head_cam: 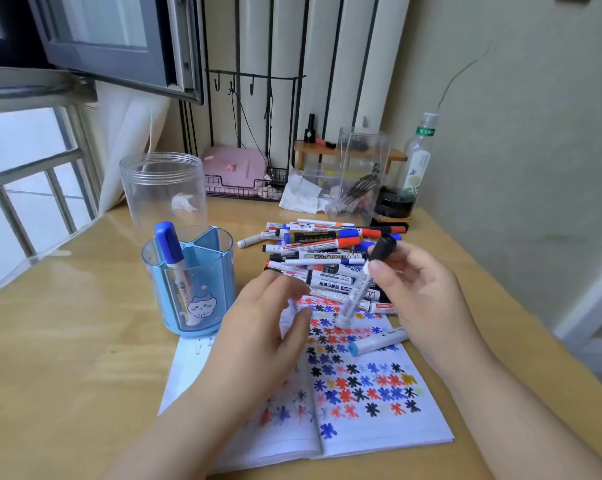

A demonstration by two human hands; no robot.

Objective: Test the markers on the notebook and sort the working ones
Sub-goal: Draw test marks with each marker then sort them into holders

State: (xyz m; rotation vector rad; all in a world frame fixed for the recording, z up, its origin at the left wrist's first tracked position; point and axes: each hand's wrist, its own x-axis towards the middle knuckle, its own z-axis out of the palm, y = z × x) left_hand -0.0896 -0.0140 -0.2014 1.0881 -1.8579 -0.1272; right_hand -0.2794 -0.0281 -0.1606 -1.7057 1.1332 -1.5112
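An open notebook (372,420) lies on the wooden desk, its right page covered with red, blue, black and yellow star-shaped marks. My right hand (420,292) holds a white marker (356,292) with a black end, tilted, its lower end above the page. My left hand (258,334) hovers over the notebook's left page with relaxed fingers and holds nothing. Behind the notebook sits a pile of several markers (323,251). A light-blue-capped marker (379,341) lies on the page. A blue divided pen holder (192,289) at the left holds one blue-capped marker (169,245).
A clear plastic jar (164,188) stands behind the pen holder. At the back are a clear box (360,171), a plastic bottle (419,161), a tissue (301,195), a wire basket with a pink item (238,178) and a small wooden shelf. A window is at the left.
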